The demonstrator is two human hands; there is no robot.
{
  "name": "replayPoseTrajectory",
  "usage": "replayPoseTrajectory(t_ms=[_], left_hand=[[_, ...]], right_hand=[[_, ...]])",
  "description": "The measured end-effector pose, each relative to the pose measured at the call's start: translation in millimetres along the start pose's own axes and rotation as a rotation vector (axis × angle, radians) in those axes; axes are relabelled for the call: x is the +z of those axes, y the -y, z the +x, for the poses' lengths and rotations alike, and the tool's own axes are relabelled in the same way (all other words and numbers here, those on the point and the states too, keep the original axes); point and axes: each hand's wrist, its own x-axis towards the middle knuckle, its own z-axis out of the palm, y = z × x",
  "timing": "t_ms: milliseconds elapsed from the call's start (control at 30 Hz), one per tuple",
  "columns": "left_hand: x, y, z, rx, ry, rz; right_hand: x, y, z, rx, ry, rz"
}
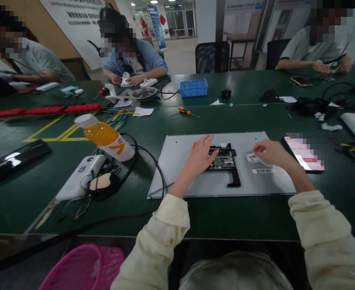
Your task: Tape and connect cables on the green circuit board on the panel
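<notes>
A flat grey metal panel (177,177) lies on the table in front of me. A green circuit board (222,162) in a black plastic frame (234,177) rests on its middle. My left hand (201,154) reaches over the board's left side, its fingers apart and the thumb over the board. To the right, my right hand (272,153) is closed with thumb and fingers together above a white label (252,158). Something pale shows under that hand, too unclear to name. A barcode sticker (263,171) lies just below it.
A tilted orange drink bottle (105,137) and a white power strip (81,177) stand left, with black cables running to the panel. A lit phone (304,153) lies right. Beyond are a screwdriver (184,110), a blue basket (193,88) and several people. A pink basket (75,266) sits below the edge.
</notes>
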Motion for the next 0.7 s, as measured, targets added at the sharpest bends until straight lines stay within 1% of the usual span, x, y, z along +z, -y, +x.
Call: replayPoseTrajectory(t_ms=[100,200,267,333,400,467,567,633,700], left_hand=[[-1.7,-3.0,1.0,0.032,-0.038,-0.015],[-4.9,-7.3,2.3,0.075,-0.089,-0.058],[-7.6,-10.4,3.1,0.103,-0.112,-0.093],[-10.4,-13.3,3.7,0.127,-0.125,-0.125],[-12.8,-15.7,3.9,0.148,-0.135,-0.15],[-14.5,-18.2,3.9,0.162,-0.132,-0.168],[-15.5,-23.6,3.0,0.184,-0.08,-0.182],[-14.9,-29.2,1.4,0.227,-0.002,-0.191],[-13.4,-36.1,-1.2,0.297,0.1,-0.195]], right_hand=[[-7.6,4.1,-5.5,0.07,-0.035,0.104],[-13.2,14.3,-12.6,0.127,-0.028,0.366],[-13.5,24.8,-18.3,0.15,0.028,0.57],[-10.8,36.5,-24.9,0.177,0.113,0.725],[-6.2,47.2,-31.5,0.204,0.194,0.82],[-1.0,54.6,-36.8,0.22,0.245,0.862],[6.5,58.0,-40.6,0.227,0.31,0.856],[10.6,56.6,-40.4,0.232,0.348,0.843],[13.6,54.6,-39.5,0.241,0.351,0.817]])
